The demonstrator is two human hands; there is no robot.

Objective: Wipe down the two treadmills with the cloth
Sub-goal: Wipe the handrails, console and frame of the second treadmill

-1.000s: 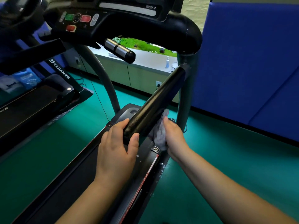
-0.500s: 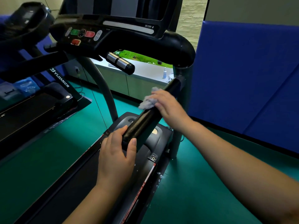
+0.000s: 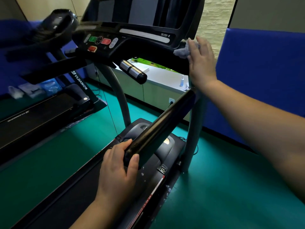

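Left hand [image 3: 118, 169] around handrail [image 3: 158, 128], right hand [image 3: 200, 61] flat on cloth [image 3: 182, 51]; "YIJIAN" upright [image 3: 80, 80].

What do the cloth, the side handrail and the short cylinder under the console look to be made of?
Cloth: soft grey fabric, bunched and fuzzy-edged. Side handrail: black, smooth, probably plastic or rubber coating; it shows dull highlights. Short cylinder: brushed metal sleeve, bright sheen, with black end cap.

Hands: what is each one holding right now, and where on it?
Left hand grips the near end of the black handrail. Right hand presses the grey cloth flat against the console's right corner.
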